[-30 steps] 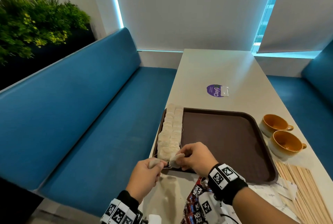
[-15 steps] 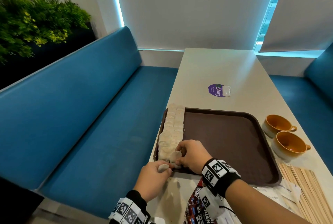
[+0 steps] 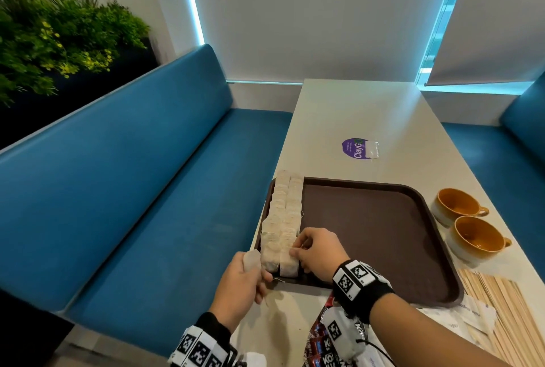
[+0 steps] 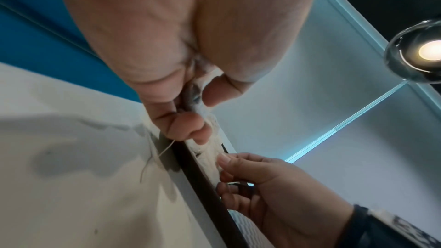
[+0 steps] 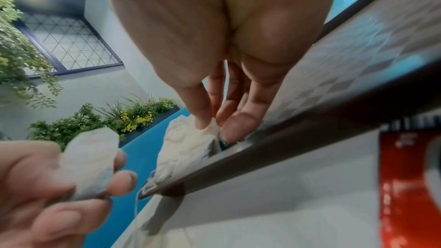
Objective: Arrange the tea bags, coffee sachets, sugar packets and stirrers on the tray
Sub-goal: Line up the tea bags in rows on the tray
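Two rows of tea bags [image 3: 284, 213] lie along the left side of the brown tray [image 3: 383, 248]. My right hand [image 3: 296, 250] pinches the top of the nearest tea bag [image 5: 186, 144] in the right row, thumb and fingertips [image 5: 203, 122] meeting on its corner. My left hand [image 3: 256, 266] hovers just off the tray's near left corner and grips another tea bag [image 5: 90, 161], whose string trails over the table. In the left wrist view the left hand [image 4: 190, 120] curls round its bag beside the tray rim [image 4: 203, 186].
Red coffee sachets [image 3: 321, 340] lie under my right wrist. Sugar packets [image 3: 469, 319] and wooden stirrers [image 3: 507, 313] sit at the near right. Two orange cups [image 3: 455, 204] stand right of the tray. A blue bench [image 3: 147, 189] runs along the table's left edge.
My right hand has carried its tea bag onto the tray and set it at the near end of the right row. My left hand has risen toward the tray corner with its bag.
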